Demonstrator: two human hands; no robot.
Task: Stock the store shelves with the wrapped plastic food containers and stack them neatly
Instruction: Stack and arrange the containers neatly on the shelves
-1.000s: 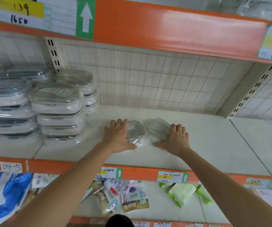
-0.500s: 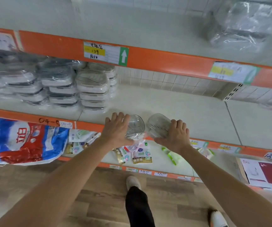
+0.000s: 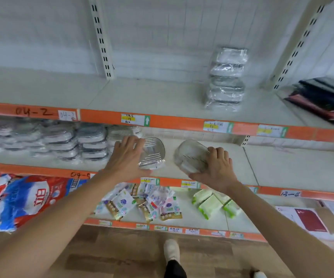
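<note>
Hands at frame centre: left hand [image 3: 129,157] grip clamped on one wrapped container [image 3: 153,154], right hand [image 3: 215,169] on another container [image 3: 190,155], before the middle shelf [image 3: 282,167].

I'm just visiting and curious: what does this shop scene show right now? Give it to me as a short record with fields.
Place: store shelving with orange edges
Left hand: holds a clear wrapped container
Right hand: holds a second clear container, tilted
Middle shelf, left: stacks of wrapped containers
Upper shelf: one tall stack of wrapped containers
Lower shelf: small packets, green packs
Floor: wood pattern
</note>
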